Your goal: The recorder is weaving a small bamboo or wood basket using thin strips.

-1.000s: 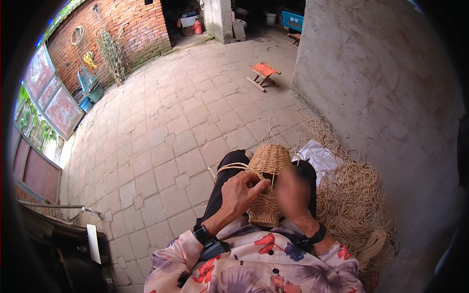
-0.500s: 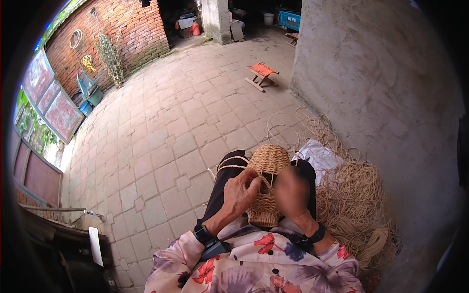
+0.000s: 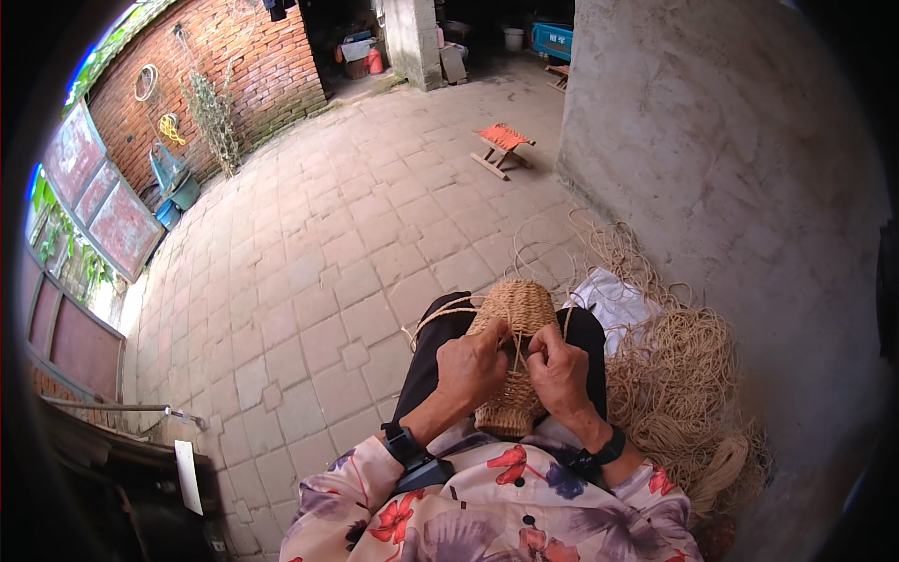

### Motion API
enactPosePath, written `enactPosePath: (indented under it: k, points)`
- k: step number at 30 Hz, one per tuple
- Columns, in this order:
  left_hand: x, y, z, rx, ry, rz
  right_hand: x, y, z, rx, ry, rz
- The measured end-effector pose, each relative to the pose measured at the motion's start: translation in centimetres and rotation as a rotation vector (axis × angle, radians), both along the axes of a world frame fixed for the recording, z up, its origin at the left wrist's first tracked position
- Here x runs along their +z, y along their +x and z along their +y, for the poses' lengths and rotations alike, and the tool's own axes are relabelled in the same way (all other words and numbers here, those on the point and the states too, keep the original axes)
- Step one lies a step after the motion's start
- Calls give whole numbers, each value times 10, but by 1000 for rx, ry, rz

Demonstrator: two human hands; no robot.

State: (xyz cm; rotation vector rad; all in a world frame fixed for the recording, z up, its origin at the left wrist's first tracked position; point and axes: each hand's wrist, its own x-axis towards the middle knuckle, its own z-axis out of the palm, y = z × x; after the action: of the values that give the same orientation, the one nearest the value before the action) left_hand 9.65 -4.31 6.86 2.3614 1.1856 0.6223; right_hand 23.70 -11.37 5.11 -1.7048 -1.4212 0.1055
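Observation:
A tan woven basket piece (image 3: 515, 302), made of twisted straw cord, lies between my thighs. Its narrower woven end (image 3: 507, 412) points toward me, and a dark gap with a few bare strands shows in the middle. My left hand (image 3: 471, 365) is closed at the left of this gap, thumb and fingertips pinching a cord. On the other side my right hand (image 3: 560, 370) is also pinched shut, close to the left fingertips, on the thin cord there. A loose length of cord (image 3: 440, 312) loops over my left thigh. The fingertips partly cover the weave.
To my right a big tangled heap of straw cord (image 3: 679, 384) lies beside a white sheet (image 3: 611, 298), against a grey plastered wall (image 3: 721, 140). Ahead stands a low folding stool (image 3: 504, 145) with an orange seat on the paved floor. A metal gate (image 3: 98, 187) is at the left.
My right hand, blurred before, has come in toward the gap with its fingers pinched. The left hand has shifted slightly up and right, so both sets of fingertips are now close together.

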Motion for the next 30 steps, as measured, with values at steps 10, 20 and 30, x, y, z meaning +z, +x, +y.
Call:
enactPosePath:
  k: [10, 20, 30]
  points:
    - [-3, -16, 0, -1, -542, -547, 4, 3, -3, -38, -62, 190]
    - [-33, -64, 23, 147, -342, -380, -5, 13, -10, -33, -14, 270]
    - [-29, -44, 29, -70, -896, -673, -9, 17, -14, -5, -61, 275]
